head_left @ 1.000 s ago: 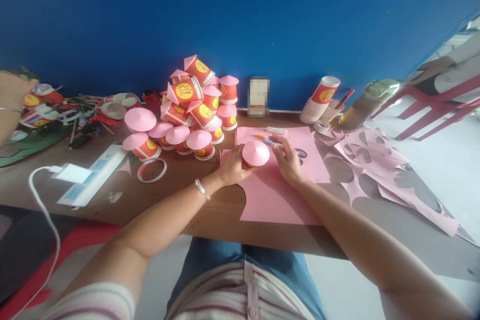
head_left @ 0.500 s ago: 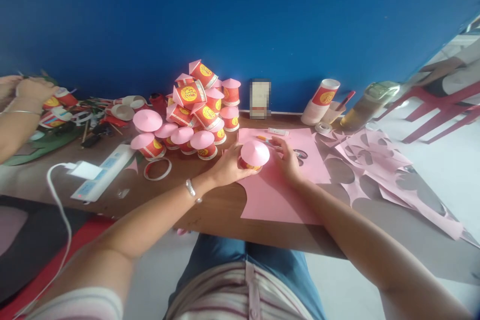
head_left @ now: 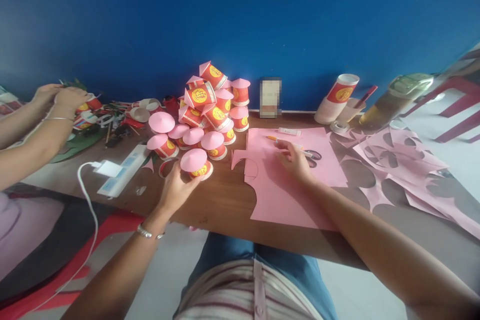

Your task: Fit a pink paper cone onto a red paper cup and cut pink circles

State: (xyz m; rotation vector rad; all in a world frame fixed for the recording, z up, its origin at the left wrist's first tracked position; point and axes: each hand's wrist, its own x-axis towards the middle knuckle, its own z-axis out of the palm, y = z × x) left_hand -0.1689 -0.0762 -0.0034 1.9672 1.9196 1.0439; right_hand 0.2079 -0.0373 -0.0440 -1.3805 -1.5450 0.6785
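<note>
My left hand is closed round a small red paper cup with a pink paper cone on top. It holds this cup low over the table, in front of a pile of similar cone-topped cups. My right hand rests on a pink paper sheet, fingers bent but apart, with no held thing visible. Just beyond its fingertips lies an orange pen, partly covered by the hand. Black-handled scissors lie right of it, and a white glue stick lies farther back.
A white power strip with a plugged charger lies at left. There, another person's hands work over craft pieces. Cut pink scraps cover the right side. Behind them stand a paper cup stack, a tape roll and a bottle.
My left hand has carried the cone-topped cup from the pink sheet leftward to the front of the pile. The right hand stays near the pen. The view has shifted slightly left.
</note>
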